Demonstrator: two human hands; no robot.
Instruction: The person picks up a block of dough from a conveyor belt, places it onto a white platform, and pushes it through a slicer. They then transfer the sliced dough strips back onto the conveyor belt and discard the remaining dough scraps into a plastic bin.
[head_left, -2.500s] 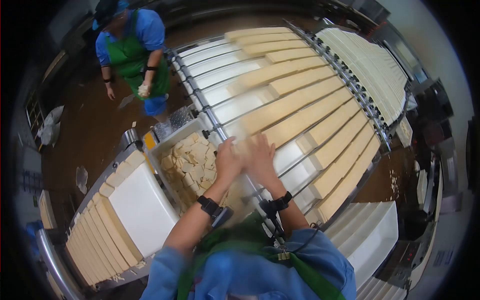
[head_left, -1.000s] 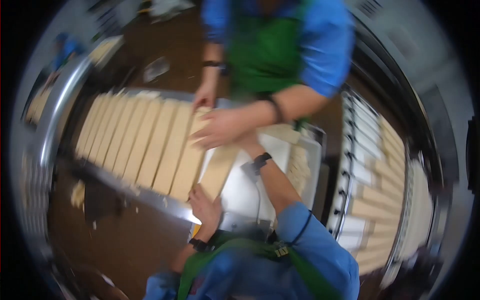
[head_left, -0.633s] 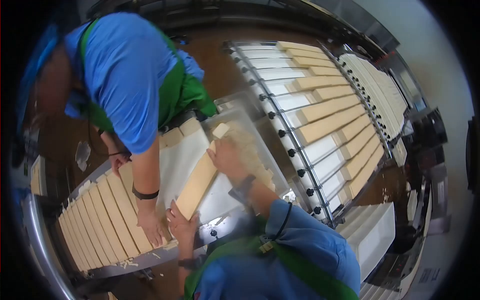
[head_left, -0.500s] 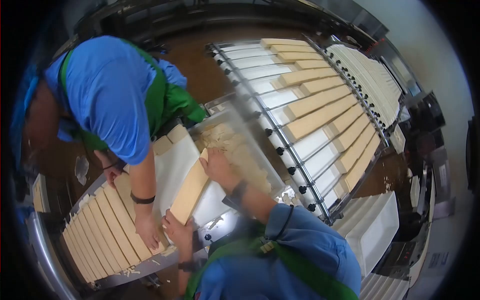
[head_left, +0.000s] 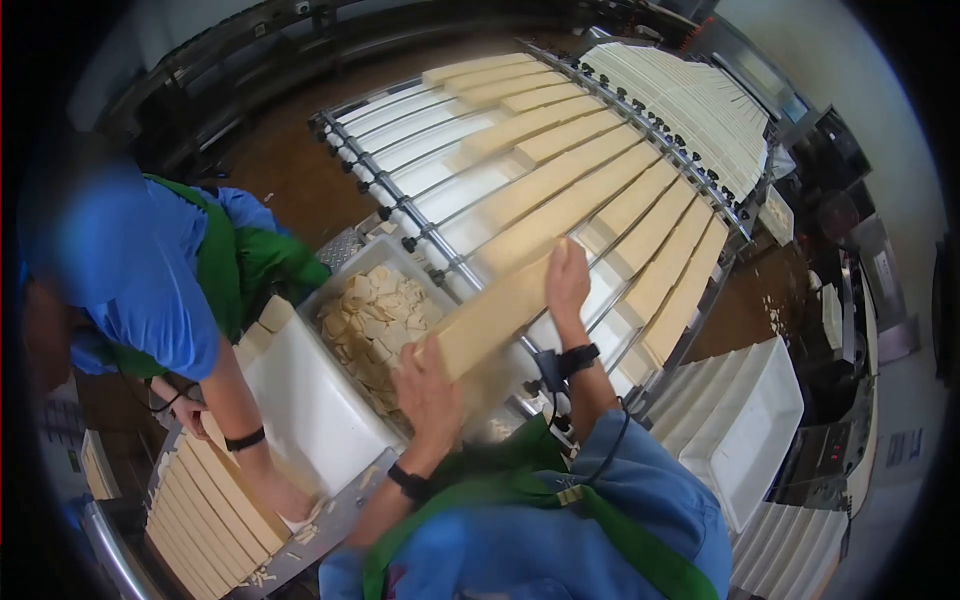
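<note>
A long pale-yellow block, perhaps a stack of thin sheets, is held between my two hands. It slants over the bin's far edge and the near end of the lanes. My left hand grips its lower left end. At the upper right end, my right hand is closed around it. Beneath and left of it stands a white bin of broken flat pale pieces. Beyond lies a white laned table with metal divider rods, carrying several similar blocks.
At left, a co-worker in blue and a green apron leans over a row of blocks, one hand at their end. A white slab or board lies between us. Stacked white trays stand at right.
Both my hands have carried the block up and right, from the white surface beside the co-worker to the near edge of the laned table. My view has turned rightward.
</note>
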